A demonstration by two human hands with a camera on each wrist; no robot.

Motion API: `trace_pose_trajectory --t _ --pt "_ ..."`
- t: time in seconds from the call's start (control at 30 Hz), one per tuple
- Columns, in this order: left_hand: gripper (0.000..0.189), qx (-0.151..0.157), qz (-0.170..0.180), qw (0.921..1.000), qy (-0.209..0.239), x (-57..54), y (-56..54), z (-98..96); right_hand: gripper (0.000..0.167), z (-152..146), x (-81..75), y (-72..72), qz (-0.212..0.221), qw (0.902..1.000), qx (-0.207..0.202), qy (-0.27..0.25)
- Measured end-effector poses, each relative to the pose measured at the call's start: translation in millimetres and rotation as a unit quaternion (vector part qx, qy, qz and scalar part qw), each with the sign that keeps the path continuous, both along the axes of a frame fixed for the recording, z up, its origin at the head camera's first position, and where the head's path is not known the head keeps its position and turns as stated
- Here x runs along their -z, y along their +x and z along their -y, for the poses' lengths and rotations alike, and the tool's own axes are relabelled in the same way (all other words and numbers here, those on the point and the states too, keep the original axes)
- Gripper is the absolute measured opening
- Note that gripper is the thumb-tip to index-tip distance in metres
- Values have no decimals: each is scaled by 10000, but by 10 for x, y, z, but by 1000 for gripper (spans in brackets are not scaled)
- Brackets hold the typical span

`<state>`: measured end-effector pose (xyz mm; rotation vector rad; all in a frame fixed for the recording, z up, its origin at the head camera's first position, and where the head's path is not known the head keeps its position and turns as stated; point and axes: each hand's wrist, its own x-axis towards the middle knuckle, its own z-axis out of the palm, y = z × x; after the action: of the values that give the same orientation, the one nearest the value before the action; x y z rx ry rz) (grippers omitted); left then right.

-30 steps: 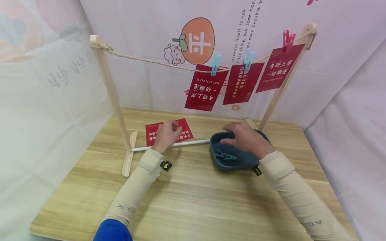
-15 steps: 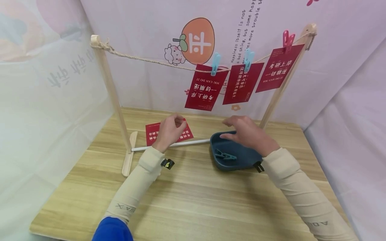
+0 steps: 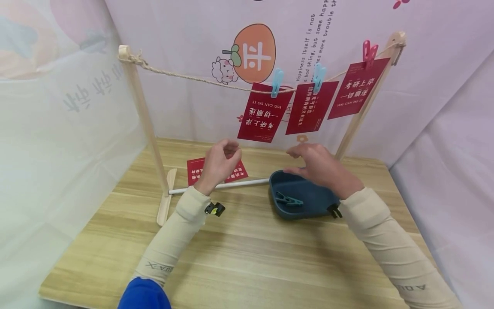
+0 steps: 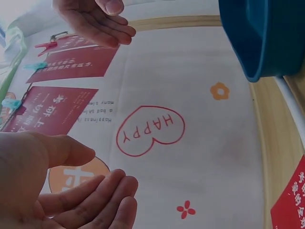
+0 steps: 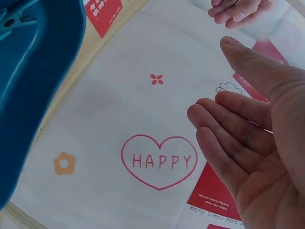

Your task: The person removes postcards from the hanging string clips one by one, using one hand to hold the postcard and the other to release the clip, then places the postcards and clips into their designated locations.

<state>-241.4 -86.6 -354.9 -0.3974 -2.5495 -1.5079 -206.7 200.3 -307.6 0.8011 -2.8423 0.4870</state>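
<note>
My left hand hovers over a loose red card on the table, fingers loosely bent and holding nothing. Over the blue tray, my right hand hangs with relaxed fingers, its palm bare in the right wrist view. A teal clothespin lies inside the tray. From the twine hang a left red card and a middle red card, each under a light blue clothespin. A pink clothespin clips the right red card.
Two wooden posts, a left post and a right post, carry the twine above the wooden table. A white rod runs low between them, passing behind the tray. A printed white cloth hangs behind.
Both hands have risen a little, the left from low over the loose card and the right from over the tray. The cards and clothespins have stayed in place.
</note>
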Motion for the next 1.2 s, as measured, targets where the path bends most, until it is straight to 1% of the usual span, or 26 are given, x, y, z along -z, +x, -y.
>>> trace_pose_trajectory --t 0.23,0.4,0.6,0.73,0.93,1.2 --pt "33 54 -278 9993 224 -82 17 -2 51 18 -121 45 10 10000 -18 -8" --pt "31 71 -373 9989 256 -96 16 -8 52 22 -168 48 4 10000 -12 20" --pt "31 48 -431 9989 186 -134 29 -18 51 10 -186 40 -198 9998 -42 23" --pt "35 58 -419 9989 210 -182 36 -37 50 13 -231 42 -204 9998 -55 31" --pt "37 -11 -432 9983 393 -226 15 -73 51 30 -310 50 -137 9999 -46 58" --pt "38 -73 -669 9961 575 -243 -23 -104 52 37 -344 60 -212 9997 -57 76"
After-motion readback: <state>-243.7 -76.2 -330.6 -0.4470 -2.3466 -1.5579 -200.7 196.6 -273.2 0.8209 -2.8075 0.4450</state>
